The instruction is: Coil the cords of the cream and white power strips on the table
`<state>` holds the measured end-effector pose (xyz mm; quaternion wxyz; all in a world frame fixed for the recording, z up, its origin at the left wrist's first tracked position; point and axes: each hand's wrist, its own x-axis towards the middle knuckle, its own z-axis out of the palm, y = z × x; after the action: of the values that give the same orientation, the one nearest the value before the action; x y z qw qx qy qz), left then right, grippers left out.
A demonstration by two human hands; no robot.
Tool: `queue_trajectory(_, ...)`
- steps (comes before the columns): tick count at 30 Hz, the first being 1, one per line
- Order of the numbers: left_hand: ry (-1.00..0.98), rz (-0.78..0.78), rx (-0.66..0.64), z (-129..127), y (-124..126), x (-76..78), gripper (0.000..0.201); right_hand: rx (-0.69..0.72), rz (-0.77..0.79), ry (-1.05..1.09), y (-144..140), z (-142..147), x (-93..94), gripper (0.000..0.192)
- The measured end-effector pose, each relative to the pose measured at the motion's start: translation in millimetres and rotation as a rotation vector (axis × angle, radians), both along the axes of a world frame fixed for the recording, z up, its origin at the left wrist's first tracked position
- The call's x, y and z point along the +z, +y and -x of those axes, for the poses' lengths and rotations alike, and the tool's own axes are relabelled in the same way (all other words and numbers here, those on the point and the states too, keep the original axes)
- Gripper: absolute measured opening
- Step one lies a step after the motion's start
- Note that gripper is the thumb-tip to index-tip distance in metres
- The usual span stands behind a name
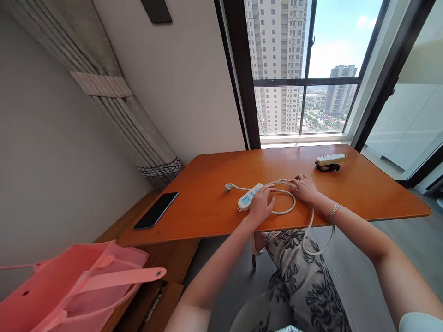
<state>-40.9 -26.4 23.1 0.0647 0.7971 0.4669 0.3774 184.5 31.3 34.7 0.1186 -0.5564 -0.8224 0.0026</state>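
Note:
A white power strip (247, 200) with pale blue socket faces lies slanted on the wooden table. Over its upper right end rests my left hand (262, 203), with the fingers curled around it. To the right, my right hand (304, 188) is closed on the strip's white cable (289, 210); the fingertips press it near the tabletop. Part of the cable loops between my hands, and another loop hangs below the table edge over my leg. The white plug (229, 186) lies left of the strip.
A tablet (156, 210) with a dark screen lies at the table's left. Another power strip (331, 159) with a coiled black cable sits at the back right. The brown table (204, 203) stands by a window. A pink bag (114, 281) is at lower left.

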Motion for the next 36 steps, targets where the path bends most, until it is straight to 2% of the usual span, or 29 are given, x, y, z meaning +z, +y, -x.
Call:
queue_trajectory(3,0.081,0.03,0.09,5.6,19.7,12.3,0.027,-0.042,0.023,-0.069,-7.5,1.5,3.2,0.029)
queue_trajectory(6,0.238,0.13,0.15,7.2,34.9,20.6,0.032,-0.068,0.099,-0.053,-11.3,1.3,2.2,0.028)
queue_trajectory(11,0.489,0.214,0.155,4.2,39.7,25.0,0.037,-0.093,0.135,0.028,-15.7,-1.1,2.6,0.017)
queue_trajectory(16,0.438,0.267,0.175,9.2,41.2,31.9,0.037,-0.075,0.114,0.226,-21.7,-7.3,19.0,0.021)
queue_trajectory(18,0.342,0.308,0.102,13.6,43.1,40.7,0.029,-0.01,0.039,0.43,-26.5,-9.7,29.3,0.02)
queue_trajectory(21,0.093,0.468,-0.191,19.6,39.7,60.9,0.019,0.103,-0.082,0.785,-36.9,-9.5,44.3,0.019)
queue_trajectory(23,-0.164,0.645,-0.426,21.4,29.9,76.3,0.019,0.143,-0.067,0.94,-44.2,-6.0,51.8,0.024)
queue_trajectory(25,-0.438,0.773,-0.562,20.3,14.4,90.2,0.025,0.176,0.001,1.047,-50.4,-0.6,56.0,0.03)
queue_trajectory(28,-0.745,0.804,-0.658,12.8,-11.7,106.1,0.027,0.218,0.109,1.107,-57.2,8.2,54.8,0.033)
queue_trajectory(32,-1.094,0.675,-0.666,4.0,-33.2,122.3,0.023,0.239,0.266,1.142,-69.3,15.2,42.7,0.034)
queue_trajectory(36,-1.207,0.509,-0.611,8.8,-37.7,134.0,0.027,0.235,0.544,1.209,-96.1,15.2,31.1,0.053)
